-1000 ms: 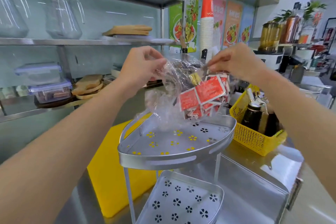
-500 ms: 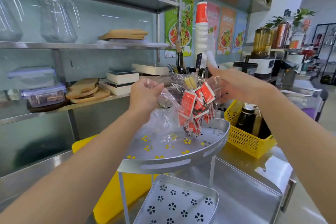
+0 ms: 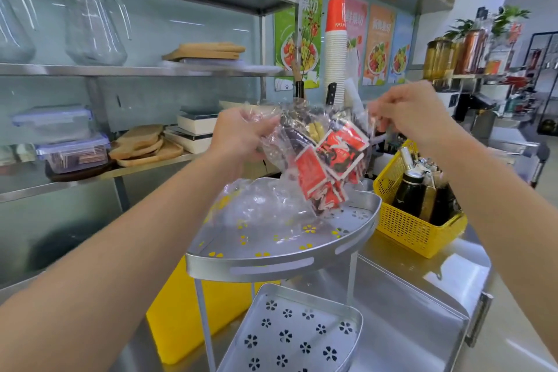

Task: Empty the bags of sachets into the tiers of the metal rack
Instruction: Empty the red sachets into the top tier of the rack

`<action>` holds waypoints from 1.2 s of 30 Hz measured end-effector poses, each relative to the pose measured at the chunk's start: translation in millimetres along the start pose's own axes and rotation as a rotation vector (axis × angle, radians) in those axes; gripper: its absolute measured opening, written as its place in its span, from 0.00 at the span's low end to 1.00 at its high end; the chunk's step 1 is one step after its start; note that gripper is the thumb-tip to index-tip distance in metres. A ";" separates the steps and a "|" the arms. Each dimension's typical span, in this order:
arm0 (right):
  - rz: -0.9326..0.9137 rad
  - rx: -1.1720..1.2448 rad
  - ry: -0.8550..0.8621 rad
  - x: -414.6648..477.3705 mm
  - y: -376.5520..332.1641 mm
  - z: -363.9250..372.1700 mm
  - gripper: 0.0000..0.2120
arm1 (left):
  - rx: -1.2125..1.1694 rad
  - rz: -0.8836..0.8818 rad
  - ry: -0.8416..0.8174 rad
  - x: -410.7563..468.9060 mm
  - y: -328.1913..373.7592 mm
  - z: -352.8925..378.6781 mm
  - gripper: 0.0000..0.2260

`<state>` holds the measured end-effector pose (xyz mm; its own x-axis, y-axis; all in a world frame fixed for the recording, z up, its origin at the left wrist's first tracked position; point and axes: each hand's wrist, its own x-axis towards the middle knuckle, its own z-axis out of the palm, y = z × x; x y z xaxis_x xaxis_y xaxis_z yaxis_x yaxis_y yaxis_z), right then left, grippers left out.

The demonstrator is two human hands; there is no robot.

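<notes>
I hold a clear plastic bag (image 3: 290, 133) of red sachets (image 3: 329, 166) just above the top tier (image 3: 250, 263) of a metal rack with flower-shaped holes. My left hand (image 3: 241, 136) grips the bag's left side. My right hand (image 3: 413, 115) pinches its upper right edge. The sachets bunch at the bag's lower right and hang close over the tier. More crumpled clear plastic (image 3: 259, 205) lies on the top tier. The lower tier (image 3: 305, 329) holds nothing.
A yellow basket (image 3: 413, 232) with dark bottles stands right of the rack on the steel counter (image 3: 404, 305). A yellow board (image 3: 178, 308) leans behind the rack. Wall shelves hold glass jugs, wooden boards and boxes; a tall stack of paper cups (image 3: 334, 48) stands behind.
The bag has dropped from higher up to just over the top tier. My right hand has shifted outward to the right while my left keeps its grip.
</notes>
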<state>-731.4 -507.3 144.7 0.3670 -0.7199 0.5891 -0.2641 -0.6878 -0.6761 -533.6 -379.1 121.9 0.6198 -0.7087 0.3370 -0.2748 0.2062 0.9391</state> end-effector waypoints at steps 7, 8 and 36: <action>0.077 0.169 0.170 32.1 -27.5 5.5 0.15 | -0.033 0.060 0.020 5.0 21.0 -13.4 0.08; 0.082 0.205 0.171 35.9 -32.2 9.3 0.14 | -0.043 0.081 0.077 5.6 21.1 -13.4 0.08; -0.272 0.394 0.362 66.4 -87.6 -1.4 0.20 | -0.078 0.208 -0.079 11.5 70.8 -55.1 0.36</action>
<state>-685.1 -495.0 243.6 0.0297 -0.5562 0.8305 0.1731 -0.8154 -0.5523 -505.5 -335.5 195.9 0.4951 -0.6957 0.5204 -0.3311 0.4027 0.8533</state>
